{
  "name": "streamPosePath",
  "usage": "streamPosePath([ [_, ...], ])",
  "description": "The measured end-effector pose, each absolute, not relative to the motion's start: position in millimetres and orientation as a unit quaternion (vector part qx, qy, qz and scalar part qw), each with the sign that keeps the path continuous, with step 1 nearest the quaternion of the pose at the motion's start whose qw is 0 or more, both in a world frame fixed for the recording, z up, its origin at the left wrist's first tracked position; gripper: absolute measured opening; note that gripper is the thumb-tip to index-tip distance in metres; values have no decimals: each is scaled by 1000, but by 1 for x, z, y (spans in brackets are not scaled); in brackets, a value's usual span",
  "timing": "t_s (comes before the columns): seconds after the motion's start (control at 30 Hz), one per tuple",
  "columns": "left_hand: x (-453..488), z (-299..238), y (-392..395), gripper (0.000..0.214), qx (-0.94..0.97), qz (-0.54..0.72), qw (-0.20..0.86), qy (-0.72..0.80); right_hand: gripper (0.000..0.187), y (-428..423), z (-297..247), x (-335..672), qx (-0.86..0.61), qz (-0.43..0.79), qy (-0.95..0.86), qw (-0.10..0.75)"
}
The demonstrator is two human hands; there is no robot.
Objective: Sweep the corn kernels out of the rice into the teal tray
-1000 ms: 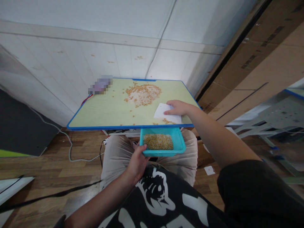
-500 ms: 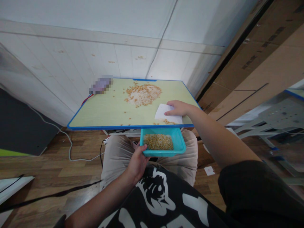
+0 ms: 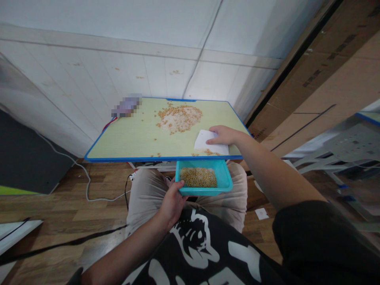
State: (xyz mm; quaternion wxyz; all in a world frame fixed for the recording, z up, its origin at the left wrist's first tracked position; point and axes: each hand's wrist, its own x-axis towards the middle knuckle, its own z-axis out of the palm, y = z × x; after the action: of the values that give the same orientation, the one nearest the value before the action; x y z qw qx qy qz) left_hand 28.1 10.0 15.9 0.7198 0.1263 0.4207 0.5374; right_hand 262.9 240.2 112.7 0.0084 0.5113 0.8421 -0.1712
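My left hand (image 3: 171, 202) grips the near left corner of a teal tray (image 3: 223, 179) holding yellow grains, kept just below the front edge of a small blue-rimmed table (image 3: 130, 138). My right hand (image 3: 223, 135) presses a white card (image 3: 204, 139) flat on the tabletop near the front right edge, fingers closed on it. A small heap of grains (image 3: 211, 152) lies at the card's near edge, above the tray. A larger pile of mixed yellow and white grains (image 3: 179, 118) sits at the back middle of the table.
Stray grains dot the tabletop. A blurred purple object (image 3: 126, 107) rests at the table's back left corner. Cardboard boxes (image 3: 326, 75) stand to the right, a white wall behind, and cables (image 3: 89, 186) run over the wooden floor.
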Motion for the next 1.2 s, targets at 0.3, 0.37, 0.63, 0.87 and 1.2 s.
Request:
streamPosePath([
  [0.3,29,18,10,53,125,541,720,417,50,226,118,259,506,-190,842,8],
  [0.37,29,17,10,51,124,539,720,419,50,222,120,258,510,-190,839,4],
  [0.63,29,16,11,49,123,533,720,427,49,217,119,257,502,-201,841,-15],
  [0.87,29,15,10,49,123,531,722,426,45,213,118,257,490,-209,846,-30],
  [1.2,29,18,10,53,116,532,720,431,45,205,119,256,488,-223,843,-44],
])
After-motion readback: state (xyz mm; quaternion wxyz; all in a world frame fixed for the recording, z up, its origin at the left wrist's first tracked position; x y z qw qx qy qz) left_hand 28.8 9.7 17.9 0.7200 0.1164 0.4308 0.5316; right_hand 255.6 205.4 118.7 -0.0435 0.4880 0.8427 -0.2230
